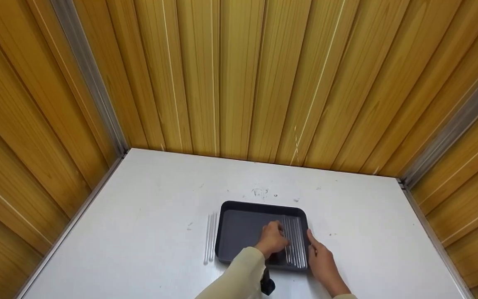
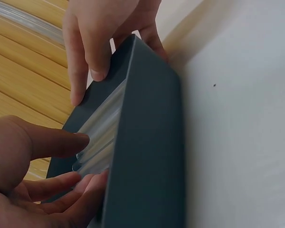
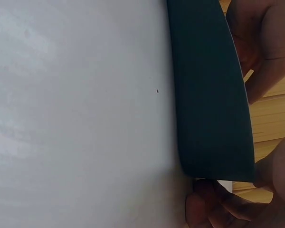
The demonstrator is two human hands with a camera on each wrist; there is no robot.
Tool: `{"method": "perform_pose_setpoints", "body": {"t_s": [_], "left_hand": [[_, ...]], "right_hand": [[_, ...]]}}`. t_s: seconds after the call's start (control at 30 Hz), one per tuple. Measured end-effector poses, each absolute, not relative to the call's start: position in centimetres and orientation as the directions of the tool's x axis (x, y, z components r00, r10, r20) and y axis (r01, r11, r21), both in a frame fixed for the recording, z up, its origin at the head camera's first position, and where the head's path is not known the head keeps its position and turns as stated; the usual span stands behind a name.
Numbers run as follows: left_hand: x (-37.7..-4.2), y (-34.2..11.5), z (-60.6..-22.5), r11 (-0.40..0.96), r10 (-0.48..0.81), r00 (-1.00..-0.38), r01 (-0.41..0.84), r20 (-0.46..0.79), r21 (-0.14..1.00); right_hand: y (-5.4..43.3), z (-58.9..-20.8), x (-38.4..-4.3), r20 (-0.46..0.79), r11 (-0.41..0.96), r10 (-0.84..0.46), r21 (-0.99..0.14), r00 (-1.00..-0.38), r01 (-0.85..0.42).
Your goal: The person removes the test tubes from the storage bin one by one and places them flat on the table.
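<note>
A dark rectangular tray lies on the white table, with several clear thin tubes side by side along its right part. My left hand reaches into the tray at the left edge of those tubes. In the left wrist view, its thumb and fingers stand apart, close to the tube ends; whether they touch them is unclear. My right hand holds the tray's right wall, fingers on both sides of the rim. More clear tubes lie on the table just left of the tray.
The white table bears a few dark scuff marks behind the tray. Wood-patterned panels enclose it at the back and both sides, with metal corner posts. A black device sits at my left wrist.
</note>
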State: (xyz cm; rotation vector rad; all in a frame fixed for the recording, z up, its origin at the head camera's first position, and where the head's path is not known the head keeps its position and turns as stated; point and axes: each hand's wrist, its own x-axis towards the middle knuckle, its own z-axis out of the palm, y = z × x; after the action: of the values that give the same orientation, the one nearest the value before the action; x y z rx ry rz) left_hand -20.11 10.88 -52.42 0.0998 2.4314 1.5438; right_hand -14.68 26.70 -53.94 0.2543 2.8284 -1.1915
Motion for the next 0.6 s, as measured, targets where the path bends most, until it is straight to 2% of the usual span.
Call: {"method": "perform_pose_setpoints", "body": {"t_s": [0.27, 0.6], "left_hand": [[-19.91, 11.53, -52.51, 0.452, 0.167, -0.968, -0.095, -0.188, 0.887], [-19.59, 11.9, -52.38, 0.427, 0.138, -0.98, -0.07, -0.142, 0.901]], "right_hand": [[26.62, -53.86, -14.79, -0.137, 0.687, 0.123, -0.703, -0.983, 0.184], [26.67, -54.14, -14.84, -0.139, 0.691, 0.146, -0.694, -0.979, 0.202]]}}
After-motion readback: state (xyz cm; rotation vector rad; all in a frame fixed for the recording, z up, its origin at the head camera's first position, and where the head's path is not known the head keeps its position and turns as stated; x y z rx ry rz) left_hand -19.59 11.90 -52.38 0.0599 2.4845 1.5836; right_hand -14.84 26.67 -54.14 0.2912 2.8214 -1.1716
